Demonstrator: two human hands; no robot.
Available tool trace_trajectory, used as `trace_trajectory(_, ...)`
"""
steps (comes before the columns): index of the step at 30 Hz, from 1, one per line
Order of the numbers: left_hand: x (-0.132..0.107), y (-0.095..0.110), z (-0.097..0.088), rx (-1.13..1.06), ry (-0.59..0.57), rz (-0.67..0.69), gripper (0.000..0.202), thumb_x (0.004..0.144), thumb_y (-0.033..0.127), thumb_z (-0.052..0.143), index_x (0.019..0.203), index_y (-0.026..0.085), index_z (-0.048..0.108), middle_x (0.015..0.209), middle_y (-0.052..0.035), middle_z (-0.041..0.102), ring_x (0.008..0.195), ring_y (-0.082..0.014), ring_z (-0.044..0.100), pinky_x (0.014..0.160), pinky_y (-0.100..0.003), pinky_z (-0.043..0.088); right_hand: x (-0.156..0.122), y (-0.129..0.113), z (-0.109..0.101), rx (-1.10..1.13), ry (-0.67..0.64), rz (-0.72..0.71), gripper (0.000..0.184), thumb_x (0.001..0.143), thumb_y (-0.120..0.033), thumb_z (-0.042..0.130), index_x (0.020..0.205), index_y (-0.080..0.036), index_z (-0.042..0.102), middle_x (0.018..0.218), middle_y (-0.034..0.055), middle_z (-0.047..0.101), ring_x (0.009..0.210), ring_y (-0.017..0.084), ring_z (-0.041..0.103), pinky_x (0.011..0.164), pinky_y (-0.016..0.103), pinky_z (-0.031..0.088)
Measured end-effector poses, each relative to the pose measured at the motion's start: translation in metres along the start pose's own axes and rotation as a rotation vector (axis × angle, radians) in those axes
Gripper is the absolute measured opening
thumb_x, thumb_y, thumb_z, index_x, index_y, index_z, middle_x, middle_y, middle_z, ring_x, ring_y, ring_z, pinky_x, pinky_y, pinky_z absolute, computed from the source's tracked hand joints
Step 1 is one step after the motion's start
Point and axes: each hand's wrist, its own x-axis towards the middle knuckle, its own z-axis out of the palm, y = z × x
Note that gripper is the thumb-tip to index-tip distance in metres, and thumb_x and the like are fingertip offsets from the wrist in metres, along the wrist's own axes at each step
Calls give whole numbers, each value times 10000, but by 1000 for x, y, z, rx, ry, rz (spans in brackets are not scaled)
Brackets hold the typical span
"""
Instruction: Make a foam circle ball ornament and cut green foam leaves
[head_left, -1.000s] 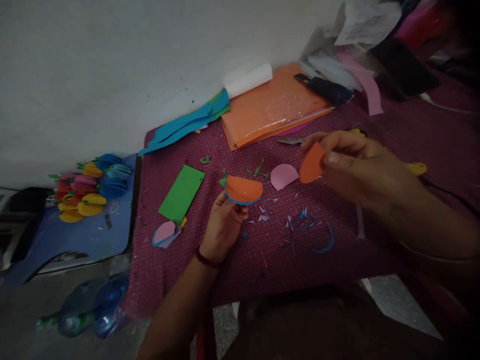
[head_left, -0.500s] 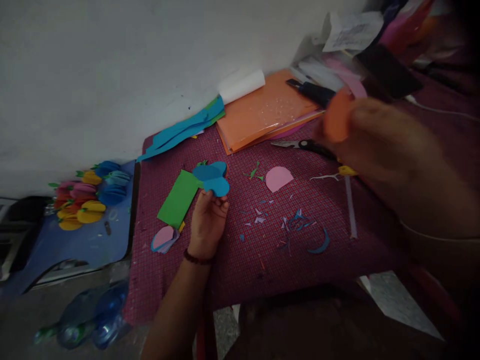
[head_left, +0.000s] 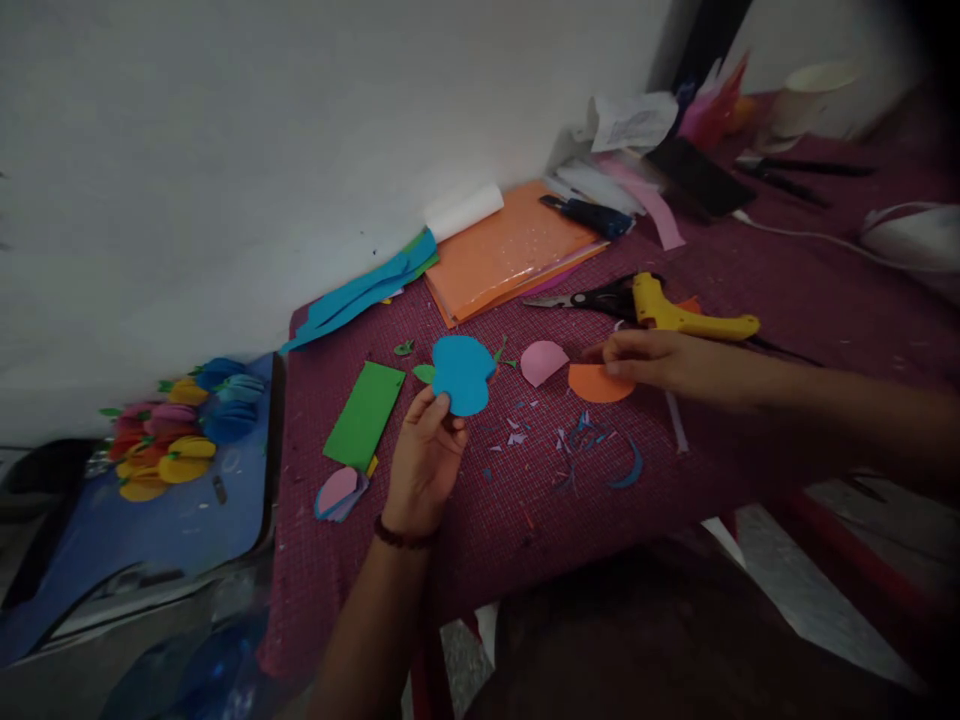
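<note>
My left hand pinches a blue paper apple shape with a small green leaf, holding it upright above the maroon checked tablecloth. My right hand rests low on the cloth, its fingertips on an orange folded paper half-circle lying flat. A pink half-circle lies just left of the orange piece. A yellow glue gun and black-handled scissors lie just beyond my right hand.
A green paper strip and folded pink and blue pieces lie at the left. Orange sheets, blue strips and a white roll sit by the wall. Finished paper fruits rest on a blue surface beside the table. Scraps litter the cloth.
My right hand came down from in front of the camera and set the orange piece on the cloth. The left hand turned its piece so that the blue side faces me. The view shifted right.
</note>
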Motion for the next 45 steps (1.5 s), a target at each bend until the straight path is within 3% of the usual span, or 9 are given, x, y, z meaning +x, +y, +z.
trace_trajectory(4,-18,12,16,175,-163,45,265,594,210,848,784,215,662,644,70,646,484,-45,551,421,-136,406,-16,-28,16,109,-115,84,210,755,-369,639,658,-218,528,612,-17,524,548,127,497,511,261,391)
trace_trajectory(7,-28,20,23,470,-366,223,163,698,337,786,766,229,686,649,35,654,519,-79,566,461,-183,451,-23,-45,42,267,-186,111,176,774,-331,589,700,-222,471,560,-46,497,480,110,484,465,242,376)
trace_trajectory(12,-38,40,30,1303,-430,1007,134,860,238,610,903,238,738,950,-58,718,863,-157,660,765,-294,535,-23,-52,58,383,-50,-17,147,777,-295,569,727,-223,450,554,-55,496,484,105,476,460,227,347)
trace_trajectory(16,-52,57,38,1393,-335,1357,193,863,150,582,966,242,717,1015,-52,715,918,-152,667,811,-306,532,-20,-51,49,433,87,-25,170,761,-324,605,753,-224,468,574,-53,504,492,106,472,464,231,357)
trace_trajectory(18,-56,58,41,1250,-266,1317,162,857,155,595,929,236,716,956,-36,721,895,-145,667,810,-294,528,-19,-54,42,506,111,-28,205,748,-359,635,775,-223,484,602,-50,512,507,105,484,487,235,396)
trace_trajectory(23,-53,40,42,782,-144,862,63,783,220,690,842,202,704,821,-6,712,754,-114,649,723,-231,515,-28,-67,22,615,122,-115,275,716,-434,699,782,-205,562,650,-25,543,549,94,483,522,234,413)
trace_trajectory(30,-47,-6,53,175,-155,442,298,586,320,844,718,172,621,635,46,624,552,-65,561,563,-179,437,-52,-93,11,414,119,-253,252,756,-422,688,683,-199,596,657,-18,535,586,107,473,527,248,379)
trace_trajectory(37,-56,-43,52,20,-58,345,172,661,193,769,781,161,650,769,14,661,653,-81,601,609,-193,437,-66,-99,16,42,-10,-298,155,815,-325,615,711,-210,619,662,-9,583,615,137,514,556,264,382)
trace_trajectory(45,-61,-71,36,81,55,480,101,725,206,724,732,164,632,698,37,597,636,-70,553,649,-194,437,-64,-98,29,-54,-49,-288,146,835,-257,583,698,-211,563,667,-7,537,628,139,488,581,275,374)
